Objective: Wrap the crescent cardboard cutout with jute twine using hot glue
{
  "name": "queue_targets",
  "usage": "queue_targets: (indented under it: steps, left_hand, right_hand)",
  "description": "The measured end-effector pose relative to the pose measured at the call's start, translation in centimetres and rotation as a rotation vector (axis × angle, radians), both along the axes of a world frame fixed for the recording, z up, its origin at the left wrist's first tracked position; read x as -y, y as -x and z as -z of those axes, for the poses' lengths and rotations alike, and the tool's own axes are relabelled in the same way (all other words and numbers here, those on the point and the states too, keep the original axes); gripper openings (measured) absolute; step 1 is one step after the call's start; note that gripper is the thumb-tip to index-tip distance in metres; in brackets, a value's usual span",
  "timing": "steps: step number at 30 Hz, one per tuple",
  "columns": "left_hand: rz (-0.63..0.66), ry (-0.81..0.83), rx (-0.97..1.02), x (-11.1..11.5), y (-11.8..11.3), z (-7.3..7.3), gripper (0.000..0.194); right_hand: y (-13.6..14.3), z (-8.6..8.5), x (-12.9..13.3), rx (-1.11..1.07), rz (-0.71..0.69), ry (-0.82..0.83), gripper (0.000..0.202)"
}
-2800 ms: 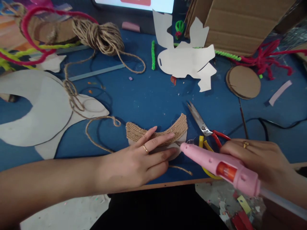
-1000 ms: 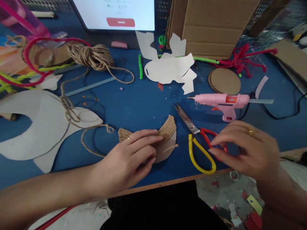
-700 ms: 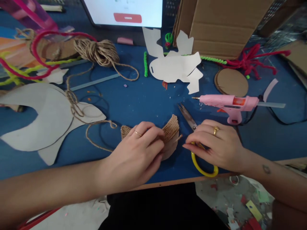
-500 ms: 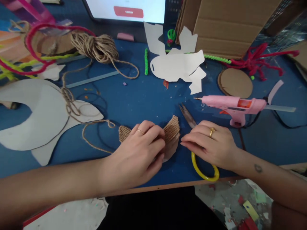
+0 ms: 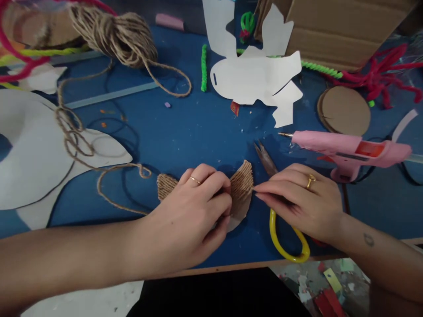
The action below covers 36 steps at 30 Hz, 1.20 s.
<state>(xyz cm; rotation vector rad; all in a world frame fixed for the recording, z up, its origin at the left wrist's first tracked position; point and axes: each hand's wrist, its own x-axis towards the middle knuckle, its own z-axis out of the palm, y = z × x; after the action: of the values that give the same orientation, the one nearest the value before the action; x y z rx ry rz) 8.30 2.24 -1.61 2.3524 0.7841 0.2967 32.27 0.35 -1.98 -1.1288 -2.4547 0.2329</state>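
My left hand (image 5: 194,211) is closed over a curved cardboard piece (image 5: 238,215) lying on the blue table, hiding its middle. Rows of brown twine (image 5: 243,180) cover the piece's upper part, while its lower right part is bare. My right hand (image 5: 304,202) is pinched, its fingertips at the right edge of the twine rows; whatever lies between them is too small to make out. Partly beneath that hand lie yellow-handled scissors (image 5: 289,246), blades pointing up and left. A loose strand of twine (image 5: 112,200) runs from the left toward my left hand.
A pink glue gun (image 5: 327,145) lies at right, near round cardboard discs (image 5: 345,110). White paper cutouts (image 5: 251,79) are at the back, with a cardboard box (image 5: 343,31) behind. A twine bundle (image 5: 115,37) and a large white cutout (image 5: 36,149) occupy the left.
My right hand's fingertips have come up to the right edge of the twine-covered piece. The left hand stays on it. The view has shifted closer, so the tablet screen is out of sight.
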Motion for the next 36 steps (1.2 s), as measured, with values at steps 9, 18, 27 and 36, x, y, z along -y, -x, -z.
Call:
queue_targets:
  steps: [9, 18, 27, 36]
  left_hand:
    - [0.0, -0.017, 0.007, 0.1, 0.2, 0.1, 0.017]
    - [0.001, -0.034, 0.027, 0.1, 0.2, 0.5, 0.014]
    - [-0.009, -0.037, 0.055, 0.2, 0.3, 0.8, 0.015]
    - [0.007, -0.086, 0.055, 0.1, 0.2, 0.9, 0.014]
  right_hand:
    - [0.2, 0.5, -0.2, 0.004, 0.004, 0.03, 0.011]
    - [0.4, 0.4, -0.7, -0.012, 0.034, 0.1, 0.004]
    - [0.7, 0.3, -1.1, 0.001, 0.082, 0.198, 0.016]
    - [0.6, 0.1, -1.2, -0.001, 0.1, 0.255, 0.011]
